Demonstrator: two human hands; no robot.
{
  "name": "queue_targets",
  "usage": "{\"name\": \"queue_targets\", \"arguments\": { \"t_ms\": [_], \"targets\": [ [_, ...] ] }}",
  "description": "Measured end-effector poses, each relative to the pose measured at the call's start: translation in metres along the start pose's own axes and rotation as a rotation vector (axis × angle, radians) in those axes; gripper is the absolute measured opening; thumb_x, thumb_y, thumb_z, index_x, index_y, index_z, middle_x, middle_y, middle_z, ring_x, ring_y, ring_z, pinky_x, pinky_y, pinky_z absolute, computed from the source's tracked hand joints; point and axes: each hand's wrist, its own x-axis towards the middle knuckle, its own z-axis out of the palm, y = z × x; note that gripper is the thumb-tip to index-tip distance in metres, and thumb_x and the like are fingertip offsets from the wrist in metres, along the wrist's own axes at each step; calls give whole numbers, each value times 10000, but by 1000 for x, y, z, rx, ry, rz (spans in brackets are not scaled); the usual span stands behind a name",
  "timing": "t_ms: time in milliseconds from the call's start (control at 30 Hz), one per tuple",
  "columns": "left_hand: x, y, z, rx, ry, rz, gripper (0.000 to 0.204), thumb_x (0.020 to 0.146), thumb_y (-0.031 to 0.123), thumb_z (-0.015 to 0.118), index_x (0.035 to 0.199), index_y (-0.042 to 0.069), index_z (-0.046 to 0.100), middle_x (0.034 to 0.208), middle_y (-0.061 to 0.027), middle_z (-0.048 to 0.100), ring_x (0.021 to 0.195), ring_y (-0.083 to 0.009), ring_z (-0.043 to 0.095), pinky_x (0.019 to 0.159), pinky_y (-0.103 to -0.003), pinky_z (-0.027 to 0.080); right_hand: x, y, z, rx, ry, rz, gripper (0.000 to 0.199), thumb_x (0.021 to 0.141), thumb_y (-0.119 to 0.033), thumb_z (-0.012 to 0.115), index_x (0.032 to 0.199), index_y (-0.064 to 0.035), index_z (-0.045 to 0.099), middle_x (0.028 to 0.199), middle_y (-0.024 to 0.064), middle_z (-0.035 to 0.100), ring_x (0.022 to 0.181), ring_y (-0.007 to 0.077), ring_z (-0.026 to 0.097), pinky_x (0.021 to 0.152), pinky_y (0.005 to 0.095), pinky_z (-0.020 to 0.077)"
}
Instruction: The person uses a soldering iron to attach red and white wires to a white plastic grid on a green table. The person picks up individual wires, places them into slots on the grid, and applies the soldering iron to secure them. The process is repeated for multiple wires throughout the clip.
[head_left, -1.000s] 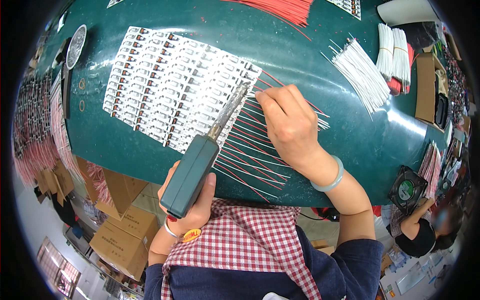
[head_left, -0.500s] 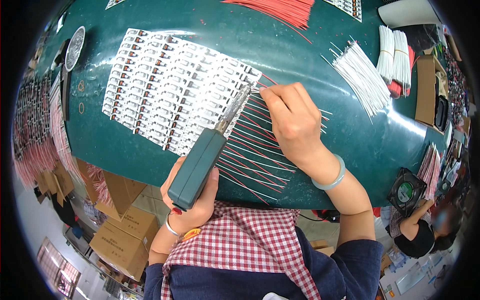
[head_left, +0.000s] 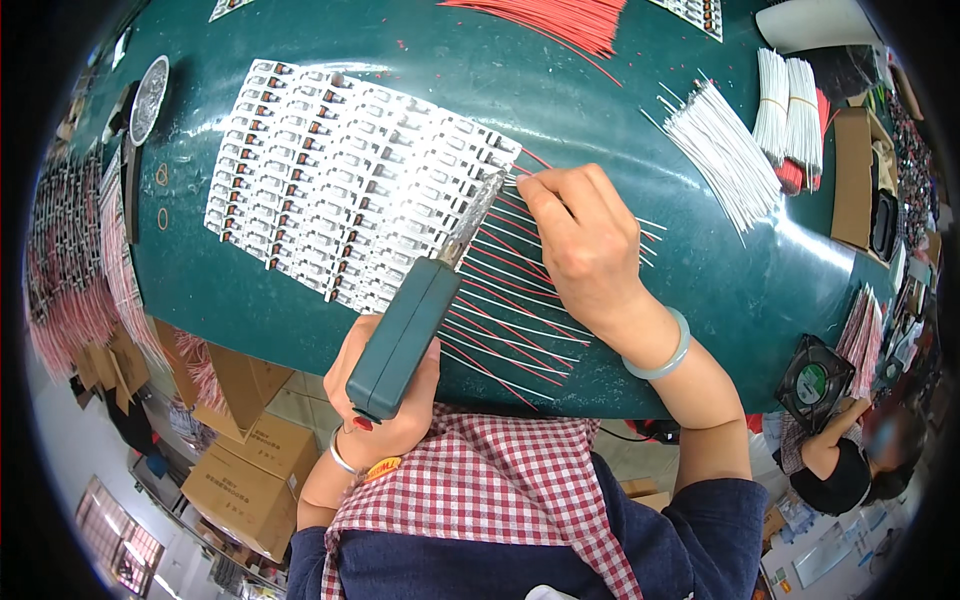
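Note:
My left hand [head_left: 400,428] is wrapped round the green handle of a soldering iron [head_left: 404,335]. The iron slants up and to the right, its metal tip at the upper right corner of a white circuit board panel [head_left: 330,170]. Rows of small parts cover the panel. Beside the tip, my right hand [head_left: 588,250] pinches a thin wire at the panel's edge. The fingertips partly hide that wire, and its colour is hard to make out. Red and white wires [head_left: 515,345] run out from the panel's right edge, passing below my right hand.
Loose white wires [head_left: 722,155] lie to the right, near banded white bundles [head_left: 787,110] and a cardboard box [head_left: 855,190]. Red wires [head_left: 560,18] lie at the far edge. A black fan [head_left: 815,382] sits at right, near another person [head_left: 845,455]. Cartons [head_left: 240,495] stand lower left.
The soldering iron's handle and my left hand have shifted slightly to the right, the tip staying by the panel's corner. My right hand has barely moved.

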Motion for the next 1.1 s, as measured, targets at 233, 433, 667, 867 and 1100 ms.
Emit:
{"name": "queue_targets", "arguments": {
  "t_ms": [233, 433, 667, 867, 1100],
  "targets": [
    [-8, -2, -2, -89, 55, -47, 222, 713, -54, 723, 932, -55, 685, 835, -160, 641, 669, -256, 637, 591, -305, 505, -1, 0, 1, -12, 4, -6, 260, 658, -11, 637, 912, 43, 661, 857, 98, 602, 783, 234, 592, 605, 309, 513],
    [-9, -2, -5, -58, -5, -94, 246, 731, -34, 723, 971, -67, 684, 901, -192, 664, 719, -285, 661, 641, -320, 526, 0, 0, 1, 6, 13, -2, 259, 656, -9, 638, 909, 42, 655, 856, 98, 601, 784, 231, 591, 608, 307, 511],
    [-3, -2, -3, -76, 1, -103, 229, 742, -32, 723, 964, -68, 681, 903, -189, 663, 717, -267, 661, 637, -314, 524, 3, 3, -4, 33, 44, 14, 282, 655, -3, 646, 932, 44, 659, 867, 101, 614, 791, 239, 596, 622, 317, 512],
    [3, 0, 0, -74, -3, -79, 209, 756, -38, 718, 961, -58, 683, 905, -173, 665, 706, -250, 658, 631, -302, 520, 2, 7, -1, 15, 37, 16, 297, 648, 0, 651, 941, 44, 663, 865, 100, 613, 780, 238, 592, 621, 317, 512],
    [10, 6, 2, -40, -15, -49, 182, 757, -49, 718, 935, -55, 677, 882, -150, 656, 678, -243, 644, 610, -288, 510, 2, 7, -1, -1, 17, 28, 298, 650, 1, 644, 944, 48, 663, 871, 101, 608, 780, 235, 588, 621, 317, 513]
  ]
}}
